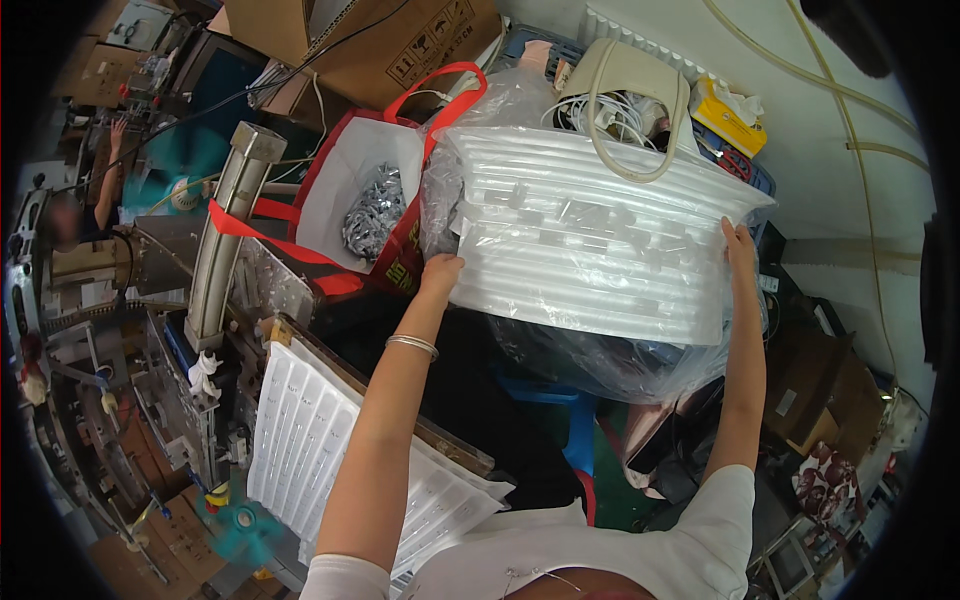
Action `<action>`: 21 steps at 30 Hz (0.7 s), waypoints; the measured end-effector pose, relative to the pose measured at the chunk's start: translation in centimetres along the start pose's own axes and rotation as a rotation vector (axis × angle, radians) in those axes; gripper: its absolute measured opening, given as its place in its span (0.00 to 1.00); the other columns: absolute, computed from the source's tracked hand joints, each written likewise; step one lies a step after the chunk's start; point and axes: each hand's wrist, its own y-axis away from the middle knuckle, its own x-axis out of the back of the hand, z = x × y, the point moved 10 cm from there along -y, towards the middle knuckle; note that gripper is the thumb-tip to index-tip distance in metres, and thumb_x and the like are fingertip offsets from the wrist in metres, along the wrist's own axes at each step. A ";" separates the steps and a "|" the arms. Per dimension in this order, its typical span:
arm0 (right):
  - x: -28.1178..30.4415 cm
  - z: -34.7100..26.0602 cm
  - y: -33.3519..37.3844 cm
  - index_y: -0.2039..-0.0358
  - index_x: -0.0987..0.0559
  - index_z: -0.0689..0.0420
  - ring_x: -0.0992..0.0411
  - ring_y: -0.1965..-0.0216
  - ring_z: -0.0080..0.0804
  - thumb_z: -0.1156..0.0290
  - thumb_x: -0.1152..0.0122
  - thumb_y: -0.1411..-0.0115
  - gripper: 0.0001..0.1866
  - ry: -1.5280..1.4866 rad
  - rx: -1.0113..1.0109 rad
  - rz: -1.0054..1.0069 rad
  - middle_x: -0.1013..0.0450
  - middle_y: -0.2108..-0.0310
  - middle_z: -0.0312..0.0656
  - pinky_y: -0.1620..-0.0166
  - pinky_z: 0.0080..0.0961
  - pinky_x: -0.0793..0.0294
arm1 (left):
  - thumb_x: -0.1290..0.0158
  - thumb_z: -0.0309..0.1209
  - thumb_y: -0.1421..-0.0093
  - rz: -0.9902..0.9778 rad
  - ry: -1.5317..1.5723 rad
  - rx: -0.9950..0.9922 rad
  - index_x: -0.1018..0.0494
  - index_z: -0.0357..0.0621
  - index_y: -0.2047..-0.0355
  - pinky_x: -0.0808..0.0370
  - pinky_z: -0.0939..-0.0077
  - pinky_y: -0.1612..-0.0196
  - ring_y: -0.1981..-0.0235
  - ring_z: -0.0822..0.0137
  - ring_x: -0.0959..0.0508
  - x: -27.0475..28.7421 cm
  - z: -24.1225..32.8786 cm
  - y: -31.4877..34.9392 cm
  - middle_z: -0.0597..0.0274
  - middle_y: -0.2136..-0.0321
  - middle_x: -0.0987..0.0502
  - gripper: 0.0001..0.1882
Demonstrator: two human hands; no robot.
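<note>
A white ridged plastic tray (590, 290) lies in front of me on a clear plastic bag (570, 350). Small translucent pieces are scattered along its middle grooves. My left hand (441, 272) pinches its left edge, and a bracelet circles that wrist. At the opposite edge my right hand (738, 240) grips with fingertips on top; part of the thumb is hidden. Whether several trays are stacked here I cannot tell. Closer to me, on the left, a second white ridged tray (290, 420) rests at a slant, with small marks or parts in its rows.
Left of the tray stands a red-rimmed bag (330, 150) holding shiny metal parts (380, 215). Behind are a beige handled container (625, 75) with cables, a yellow tissue box (728, 112) and a cardboard box (420, 50). A metal column (225, 240) rises at the left; a person works farther off.
</note>
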 end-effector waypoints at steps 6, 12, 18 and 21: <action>-0.4 -0.3 3.9 0.72 0.27 0.55 0.37 0.82 0.19 0.50 0.41 0.47 0.19 -0.092 -0.124 -0.044 0.33 0.81 0.30 0.77 0.15 0.40 | 0.43 0.30 0.52 0.057 0.179 -0.087 0.26 0.35 0.67 0.30 0.76 0.64 0.69 0.69 0.26 1.6 4.2 1.0 0.59 0.72 0.24 0.13; 0.2 3.7 7.3 0.61 0.27 0.58 0.31 0.75 0.23 0.48 0.44 0.46 0.25 0.085 -0.345 -0.244 0.28 0.72 0.34 0.75 0.18 0.34 | 0.44 0.26 0.49 -0.004 0.230 -0.322 0.27 0.38 0.69 0.31 0.80 0.67 0.73 0.75 0.27 3.2 9.1 -0.6 0.64 0.74 0.24 0.07; 2.1 5.8 6.9 0.70 0.24 0.65 0.30 0.72 0.29 0.46 0.45 0.46 0.28 0.316 -0.167 -0.187 0.27 0.75 0.43 0.66 0.23 0.33 | 0.44 0.27 0.49 -0.010 0.096 -0.418 0.29 0.38 0.68 0.31 0.78 0.65 0.71 0.72 0.27 2.5 10.9 -2.4 0.61 0.73 0.25 0.09; 3.2 2.2 10.3 0.67 0.25 0.68 0.29 0.70 0.36 0.51 0.45 0.44 0.26 0.200 0.150 0.139 0.26 0.74 0.44 0.64 0.26 0.32 | 0.46 0.28 0.48 0.007 0.004 -0.439 0.30 0.38 0.66 0.30 0.74 0.63 0.70 0.67 0.26 1.8 10.9 -2.7 0.58 0.72 0.25 0.10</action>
